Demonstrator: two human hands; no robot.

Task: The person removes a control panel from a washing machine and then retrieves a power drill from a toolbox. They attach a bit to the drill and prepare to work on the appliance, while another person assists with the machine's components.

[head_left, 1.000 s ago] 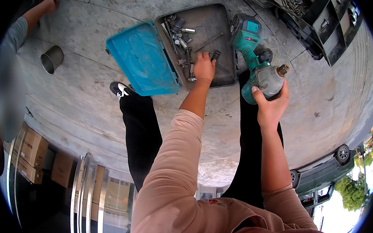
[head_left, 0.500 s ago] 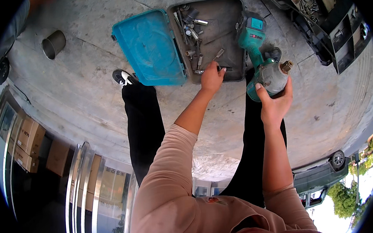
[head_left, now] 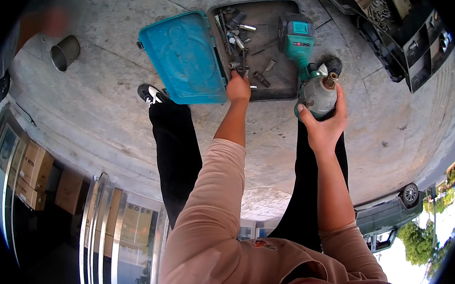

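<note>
My right hand (head_left: pixel 326 128) is wrapped round the rounded motor housing of a teal and grey cordless impact wrench (head_left: pixel 318 96). The wrench's brassy square-ended nose (head_left: pixel 330 80) points up toward me, and its battery end rests over the right side of an open tool case (head_left: pixel 279 94). Inside the case's near left corner, my left hand (head_left: pixel 238 88) has its fingers curled down among metal sockets (head_left: pixel 234 65); its fingertips are partly hidden, and what they pinch is unclear. A dark socket adapter (head_left: pixel 260 79) and a small silvery socket (head_left: pixel 270 65) lie to the right of it.
The case's teal lid (head_left: pixel 181 61) lies folded open leftward. A metal cup (head_left: pixel 66 53) stands on the concrete at far left, near another person's blurred hand (head_left: pixel 53 21). A black parts organizer (head_left: pixel 414 42) with bolts sits at far right. My shoes flank the case.
My left hand has moved left from the dark adapter, which now lies on the case floor, to the cluster of sockets. The wrench has shifted slightly left in my right hand.
</note>
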